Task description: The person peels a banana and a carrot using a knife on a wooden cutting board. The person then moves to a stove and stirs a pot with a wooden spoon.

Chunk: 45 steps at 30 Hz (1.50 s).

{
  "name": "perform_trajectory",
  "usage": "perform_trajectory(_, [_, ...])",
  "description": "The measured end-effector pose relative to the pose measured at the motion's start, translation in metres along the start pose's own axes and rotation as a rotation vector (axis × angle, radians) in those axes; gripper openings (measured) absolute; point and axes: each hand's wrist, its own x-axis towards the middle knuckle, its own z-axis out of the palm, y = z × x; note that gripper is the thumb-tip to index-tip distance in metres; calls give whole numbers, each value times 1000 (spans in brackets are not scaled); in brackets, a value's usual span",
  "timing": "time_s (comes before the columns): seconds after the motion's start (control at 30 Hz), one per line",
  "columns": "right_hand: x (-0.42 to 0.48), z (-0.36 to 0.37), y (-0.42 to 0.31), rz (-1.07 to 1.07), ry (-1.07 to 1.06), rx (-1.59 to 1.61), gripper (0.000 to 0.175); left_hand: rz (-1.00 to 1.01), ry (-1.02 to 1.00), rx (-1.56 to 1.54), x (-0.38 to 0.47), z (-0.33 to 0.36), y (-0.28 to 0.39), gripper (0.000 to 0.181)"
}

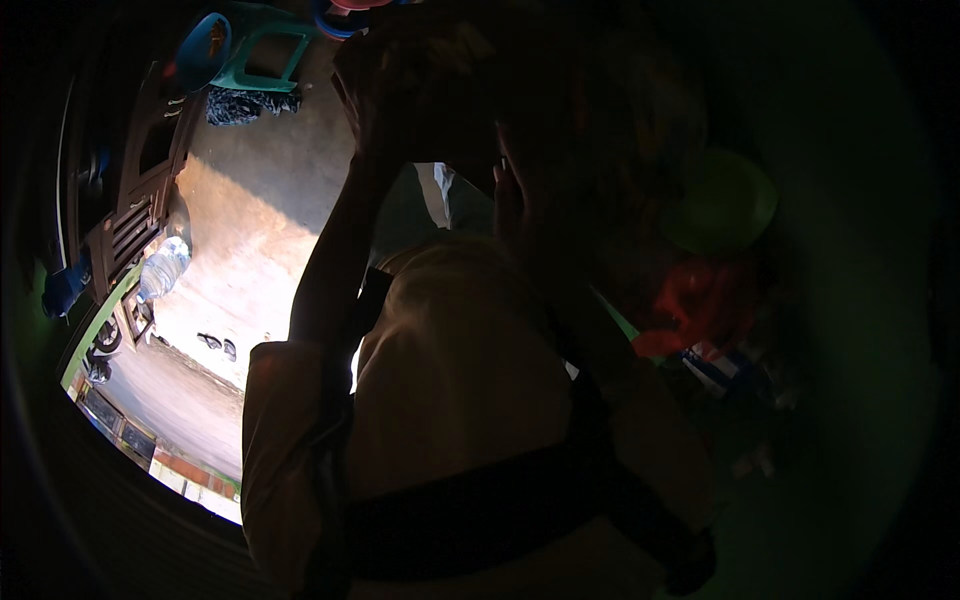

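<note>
Deep shadow covers most of what lies before me. My left hand [356, 101] is at the left edge of a dark object whose kind I cannot make out. Its fingers are mostly lost in the dark. Lower and to the right, my right hand [514, 180] shows as a dim outline with its fingers pointing up the picture, near the same dark shape. Whether either hand grips anything is too dark to tell. Faint yellowish pieces [461, 45] appear on the dark area beyond my hands.
At right are a green round plastic dish [720, 202] and a red plastic bag [697, 307]. At upper left stand a teal plastic stool [292, 64] and a blue bowl [199, 60], near a patterned cloth [251, 105]. A large clear bottle [165, 266] and sandals [217, 345] lie left.
</note>
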Motion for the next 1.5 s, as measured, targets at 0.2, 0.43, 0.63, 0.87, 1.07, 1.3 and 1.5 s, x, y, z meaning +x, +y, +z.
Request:
perform_trajectory(0.2, [-11,18,17,41,-79,35,46,-9,-38,94,8,-11,8,46])
perform_trajectory(0.43, [-1,15,13,85,-124,329,52,134,-112,79,17,-23,11,50])
perform_trajectory(0.63, [0,13,-4,115,-128,295,52,-63,-90,-48,-4,-48,-13,46])
perform_trajectory(0.87, [-5,50,5,-36,-161,334,53,-117,-109,-80,-22,-41,-21,44])
perform_trajectory(1.07, [-7,59,3,-27,-132,252,52,-199,-94,-110,-22,-35,-14,44])
perform_trajectory(1.3, [-8,62,4,-30,-82,229,51,-172,-100,-44,-27,-32,-8,46])
perform_trajectory(1.5, [-10,66,10,-35,-124,114,53,-170,-80,9,-25,-32,1,46])
